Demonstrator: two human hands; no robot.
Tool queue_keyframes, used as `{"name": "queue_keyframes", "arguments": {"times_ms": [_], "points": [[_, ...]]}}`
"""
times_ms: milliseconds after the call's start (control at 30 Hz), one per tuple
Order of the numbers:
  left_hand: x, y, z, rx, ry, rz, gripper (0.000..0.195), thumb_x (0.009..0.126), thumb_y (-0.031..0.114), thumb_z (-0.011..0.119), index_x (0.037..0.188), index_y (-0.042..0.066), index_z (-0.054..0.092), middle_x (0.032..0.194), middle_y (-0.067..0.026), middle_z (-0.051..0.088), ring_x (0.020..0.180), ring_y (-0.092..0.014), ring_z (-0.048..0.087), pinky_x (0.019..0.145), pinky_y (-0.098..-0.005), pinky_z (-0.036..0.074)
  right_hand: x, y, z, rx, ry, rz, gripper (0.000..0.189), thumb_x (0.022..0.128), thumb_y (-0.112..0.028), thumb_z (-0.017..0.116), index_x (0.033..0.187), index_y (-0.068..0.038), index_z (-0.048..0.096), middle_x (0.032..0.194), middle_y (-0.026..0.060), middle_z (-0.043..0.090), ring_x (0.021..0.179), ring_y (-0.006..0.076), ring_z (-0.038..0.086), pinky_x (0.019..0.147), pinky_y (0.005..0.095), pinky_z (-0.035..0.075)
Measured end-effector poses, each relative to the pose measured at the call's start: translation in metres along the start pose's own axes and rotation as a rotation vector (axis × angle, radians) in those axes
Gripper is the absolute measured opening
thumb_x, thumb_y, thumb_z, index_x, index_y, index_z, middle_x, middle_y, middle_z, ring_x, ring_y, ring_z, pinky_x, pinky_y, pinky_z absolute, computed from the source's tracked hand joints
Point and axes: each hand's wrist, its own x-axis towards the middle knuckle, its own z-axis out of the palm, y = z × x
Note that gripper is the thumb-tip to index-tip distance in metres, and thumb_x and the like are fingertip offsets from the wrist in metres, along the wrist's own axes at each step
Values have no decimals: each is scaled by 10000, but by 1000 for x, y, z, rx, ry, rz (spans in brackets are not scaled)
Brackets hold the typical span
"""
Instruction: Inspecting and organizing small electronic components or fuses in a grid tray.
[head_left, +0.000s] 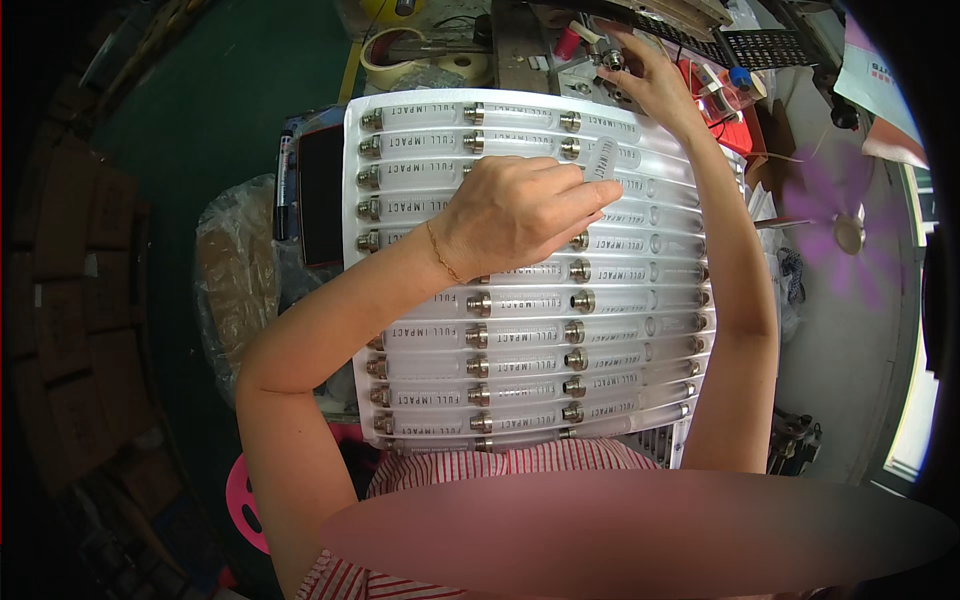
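Note:
A clear plastic tube (601, 159) with dark printed lettering stands tilted up from the fingers of my left hand (525, 206). That hand is above a white ridged tray (420, 99) bearing rows of similar printed tubes (529, 303), many with silver metal collars (582, 301) at one end. Beyond the tray's far right edge, my right hand (654, 81) reaches to a small metal fixture (613, 60). Its thumb and forefinger are spread around the fixture; whether they grip any part of it is unclear.
A red-handled part (567, 43) is near the fixture. Tape rolls (390, 54) lie at the back left. A dark phone-like slab (320, 196) and a marker (284, 187) border the tray's left side. On the right are a blue-capped bottle (739, 82) and a spinning purple fan (849, 232).

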Motion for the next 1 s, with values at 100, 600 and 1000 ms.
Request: {"name": "queue_keyframes", "arguments": {"times_ms": [100, 600, 1000], "points": [[0, 1, 0, -23, 7, -7, 251, 712, 87, 698, 961, 99, 673, 594, -16, 535, 506, -150, 534, 449, -263, 435, -3, 2, -1, -9, 3, 20, 631, 751, -353, 705, 1306, -181, 460, 933, 141, 646, 718, 243, 587, 678, 352, 465], [55, 18, 37, -250, -63, -508, 228, 832, 209, 634, 1023, 84, 634, 812, -66, 660, 600, -138, 571, 585, -241, 455, -155, 22, -130, -91, -52, 161, 243, 808, -122, 624, 1042, -61, 643, 808, 122, 660, 742, 217, 648, 691, 313, 494], [80, -18, 81, 374, -272, -305, 228, 735, 298, 692, 918, 165, 664, 868, -13, 607, 920, -207, 574, 745, -345, 478, -136, 14, -77, -233, -100, -333, 231, 750, -129, 643, 975, -75, 650, 924, 98, 638, 880, 268, 605, 775, 359, 480]]}}
